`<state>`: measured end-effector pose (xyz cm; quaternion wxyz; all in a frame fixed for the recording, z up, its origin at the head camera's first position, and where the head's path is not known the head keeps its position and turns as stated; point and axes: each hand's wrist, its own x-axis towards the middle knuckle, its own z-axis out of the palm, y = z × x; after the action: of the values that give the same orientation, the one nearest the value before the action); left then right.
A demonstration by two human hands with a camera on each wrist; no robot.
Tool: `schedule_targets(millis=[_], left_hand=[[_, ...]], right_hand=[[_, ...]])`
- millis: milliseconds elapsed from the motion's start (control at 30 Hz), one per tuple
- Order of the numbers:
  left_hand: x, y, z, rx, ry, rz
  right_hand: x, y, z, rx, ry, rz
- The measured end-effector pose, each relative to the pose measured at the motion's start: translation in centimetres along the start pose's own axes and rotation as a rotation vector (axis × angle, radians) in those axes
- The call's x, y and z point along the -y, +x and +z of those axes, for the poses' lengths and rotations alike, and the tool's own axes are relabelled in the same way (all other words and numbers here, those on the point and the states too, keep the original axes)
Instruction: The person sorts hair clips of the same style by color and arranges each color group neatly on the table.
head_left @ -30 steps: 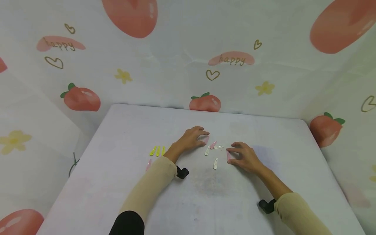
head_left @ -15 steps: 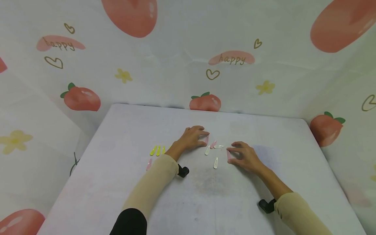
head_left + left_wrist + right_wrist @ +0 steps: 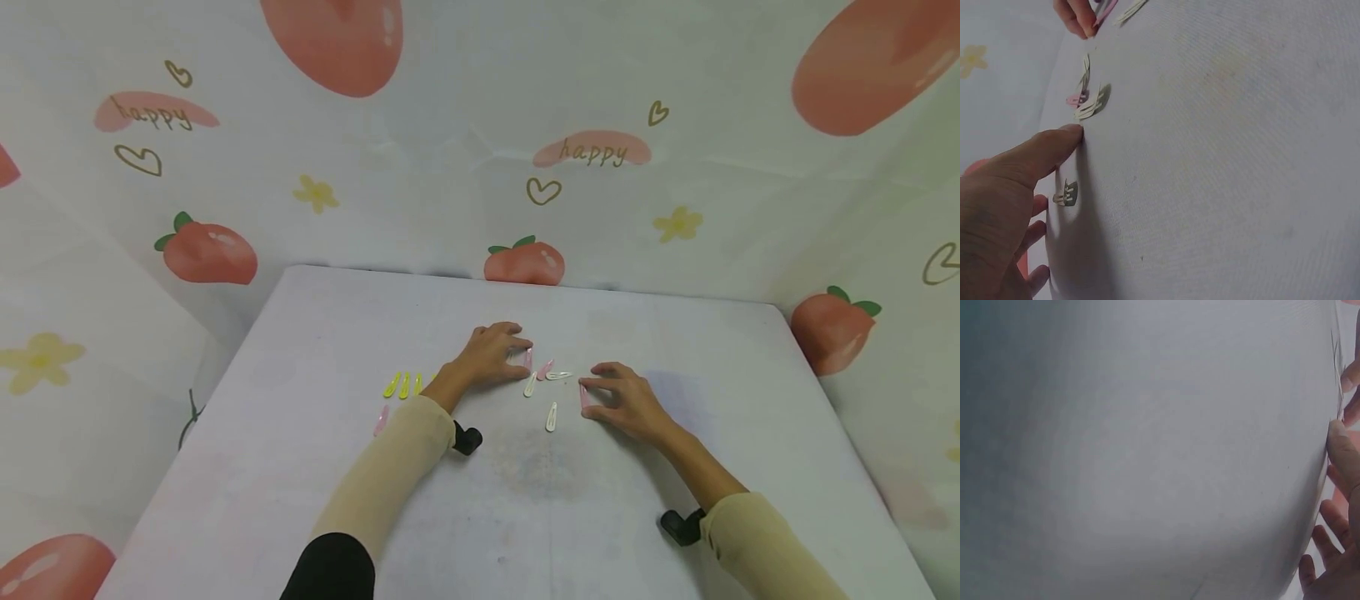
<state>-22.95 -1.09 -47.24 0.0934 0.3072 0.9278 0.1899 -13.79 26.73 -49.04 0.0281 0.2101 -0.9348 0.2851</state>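
Note:
In the head view my left hand (image 3: 491, 354) has thumb and index finger at the two ends of a pink snap hair clip (image 3: 528, 358). A pale clip (image 3: 1066, 195) shows beneath that hand in the left wrist view. To the right, my right hand (image 3: 622, 400) pinches another pink clip (image 3: 584, 395) lengthwise between thumb and index finger. Between the hands lie a pink clip (image 3: 545, 369), a white clip (image 3: 530, 384) and a second white clip (image 3: 558, 376). Closer to me is one more white clip (image 3: 551, 417).
Several yellow clips (image 3: 404, 385) stand in a row left of my left forearm, partly hidden by it. Below them lies a pink clip (image 3: 381, 420). The white table (image 3: 480, 533) meets a printed cloth backdrop (image 3: 450, 167) at the back.
The pink clip at my left hand has turned a little straighter between thumb and index finger. My right hand and the loose clips have stayed in place.

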Motion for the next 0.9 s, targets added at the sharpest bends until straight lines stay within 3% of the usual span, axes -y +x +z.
schedule_targets(millis=[200, 367, 700, 900], left_hand=[[1.1, -0.4, -0.7, 0.031, -0.047, 0.014], [2.6, -1.8, -2.1, 0.024, -0.075, 0.019], [6.0, -7.2, -4.6, -0.066, -0.094, 0.056], [7.4, -10.8, -5.5, -0.093, -0.114, 0.044]], right_hand=[[0.1, 0.0, 0.0, -0.001, 0.013, -0.004], [0.2, -0.1, 0.0, -0.011, 0.011, -0.005], [0.1, -0.1, 0.1, -0.009, -0.001, -0.003], [0.1, -0.1, 0.0, 0.006, 0.004, 0.005]])
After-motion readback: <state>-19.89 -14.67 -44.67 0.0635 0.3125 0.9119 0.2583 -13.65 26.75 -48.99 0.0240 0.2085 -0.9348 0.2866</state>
